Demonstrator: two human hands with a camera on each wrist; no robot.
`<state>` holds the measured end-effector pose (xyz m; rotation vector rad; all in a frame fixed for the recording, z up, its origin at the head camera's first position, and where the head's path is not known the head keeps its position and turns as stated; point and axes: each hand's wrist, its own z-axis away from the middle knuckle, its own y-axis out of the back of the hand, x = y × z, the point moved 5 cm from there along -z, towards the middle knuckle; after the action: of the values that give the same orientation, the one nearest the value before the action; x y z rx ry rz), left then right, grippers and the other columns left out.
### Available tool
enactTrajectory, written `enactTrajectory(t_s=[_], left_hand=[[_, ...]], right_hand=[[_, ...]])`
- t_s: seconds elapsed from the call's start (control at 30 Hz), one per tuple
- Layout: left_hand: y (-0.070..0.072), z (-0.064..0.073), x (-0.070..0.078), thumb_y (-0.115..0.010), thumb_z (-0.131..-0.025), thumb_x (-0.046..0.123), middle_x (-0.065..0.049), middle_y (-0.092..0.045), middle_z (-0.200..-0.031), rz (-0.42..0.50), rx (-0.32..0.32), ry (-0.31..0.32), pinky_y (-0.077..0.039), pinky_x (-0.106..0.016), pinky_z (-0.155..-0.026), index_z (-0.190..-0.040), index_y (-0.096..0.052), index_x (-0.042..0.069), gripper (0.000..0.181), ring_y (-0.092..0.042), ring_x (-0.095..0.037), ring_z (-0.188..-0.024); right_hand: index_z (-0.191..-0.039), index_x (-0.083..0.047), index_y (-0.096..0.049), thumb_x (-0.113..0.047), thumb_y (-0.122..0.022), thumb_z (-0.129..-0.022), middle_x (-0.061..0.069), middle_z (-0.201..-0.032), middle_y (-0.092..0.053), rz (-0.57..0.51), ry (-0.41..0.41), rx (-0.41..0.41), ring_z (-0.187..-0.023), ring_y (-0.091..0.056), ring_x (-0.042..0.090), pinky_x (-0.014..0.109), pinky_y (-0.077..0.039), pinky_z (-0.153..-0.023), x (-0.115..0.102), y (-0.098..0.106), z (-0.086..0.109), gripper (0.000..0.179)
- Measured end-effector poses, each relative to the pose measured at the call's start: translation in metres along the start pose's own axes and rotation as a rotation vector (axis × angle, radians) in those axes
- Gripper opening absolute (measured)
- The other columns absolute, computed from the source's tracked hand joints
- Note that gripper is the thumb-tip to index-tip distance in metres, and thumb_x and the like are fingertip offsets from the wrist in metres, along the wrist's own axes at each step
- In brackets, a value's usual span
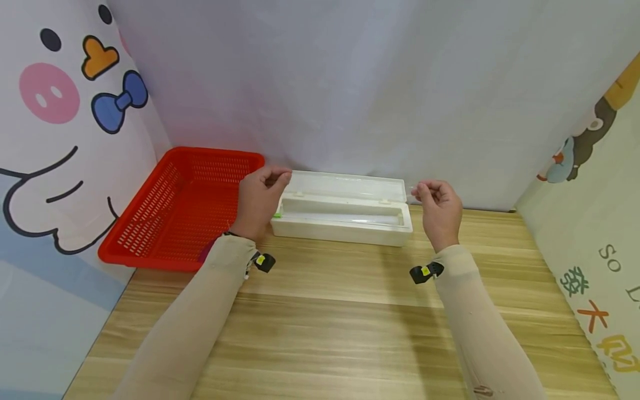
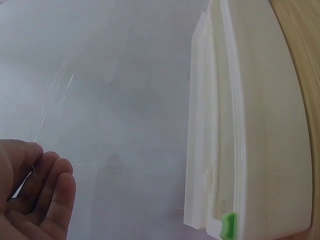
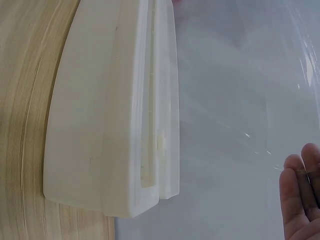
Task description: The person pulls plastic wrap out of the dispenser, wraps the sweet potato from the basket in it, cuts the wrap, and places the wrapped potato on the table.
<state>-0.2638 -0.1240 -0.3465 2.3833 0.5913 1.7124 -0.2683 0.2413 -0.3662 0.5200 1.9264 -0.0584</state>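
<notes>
Left hand point(image 1: 261, 201), right hand point(image 1: 442, 210) pinched clear film point(image 3: 309, 72), grips nearly closed; film apparently drawn from box point(image 1: 342, 234), lid point(image 1: 350, 186) not yet closed; whether cut free, unclear.

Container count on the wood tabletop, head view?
2. The red basket at the left of the picture, and the open white box just right of it. Something small behind the arms could be hidden.

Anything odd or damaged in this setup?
One thing: a brownish mark on the mostly plain right sleeve, near the head view's bottom edge; stain or print, can't tell. White box upright, lid open, no obvious damage.
</notes>
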Motion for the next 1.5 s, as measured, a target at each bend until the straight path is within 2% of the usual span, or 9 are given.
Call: enactTrajectory(t_s=[0.2, 0.8, 1.23, 1.5], left_hand=[[0.0, 0.0, 0.0, -0.066, -0.103, 0.025, -0.009, -0.075, -0.108, 0.005, 0.004, -0.02, -0.055, -0.032, -0.082, -0.116, -0.076, 0.007, 0.024, -0.064, -0.021, -0.094], [0.002, -0.002, 0.003, -0.066, -0.103, 0.024, -0.008, -0.075, -0.107, 0.035, 0.019, -0.079, -0.054, -0.027, -0.08, -0.115, -0.076, 0.007, 0.023, -0.064, -0.019, -0.092], [0.004, -0.006, 0.008, -0.066, -0.103, 0.025, -0.008, -0.074, -0.109, 0.047, 0.034, -0.111, -0.054, -0.027, -0.084, -0.117, -0.076, 0.007, 0.024, -0.065, -0.017, -0.095], [0.005, -0.007, 0.01, -0.066, -0.103, 0.024, -0.008, -0.074, -0.109, 0.043, 0.044, -0.142, -0.054, -0.028, -0.085, -0.117, -0.076, 0.007, 0.024, -0.065, -0.017, -0.095]], right_hand=[[-0.11, 0.006, -0.066, -0.021, -0.063, -0.104, -0.006, -0.09, -0.068, 0.0, 0.005, 0.002, -0.086, -0.066, 0.005, 0.019, -0.054, -0.086, -0.001, 0.0, 0.0, 0.028], [-0.111, 0.006, -0.066, -0.019, -0.064, -0.104, -0.011, -0.089, -0.067, -0.017, 0.029, 0.032, -0.088, -0.066, 0.005, 0.018, -0.052, -0.085, -0.004, 0.001, 0.0, 0.027], [-0.108, 0.008, -0.066, -0.019, -0.064, -0.104, -0.016, -0.088, -0.067, -0.046, 0.081, 0.045, -0.088, -0.066, 0.006, 0.02, -0.052, -0.086, -0.014, 0.001, -0.004, 0.028], [-0.109, 0.011, -0.065, -0.016, -0.063, -0.104, -0.013, -0.089, -0.068, -0.093, 0.106, 0.044, -0.088, -0.068, 0.005, 0.021, -0.053, -0.09, -0.017, 0.002, -0.006, 0.028]])
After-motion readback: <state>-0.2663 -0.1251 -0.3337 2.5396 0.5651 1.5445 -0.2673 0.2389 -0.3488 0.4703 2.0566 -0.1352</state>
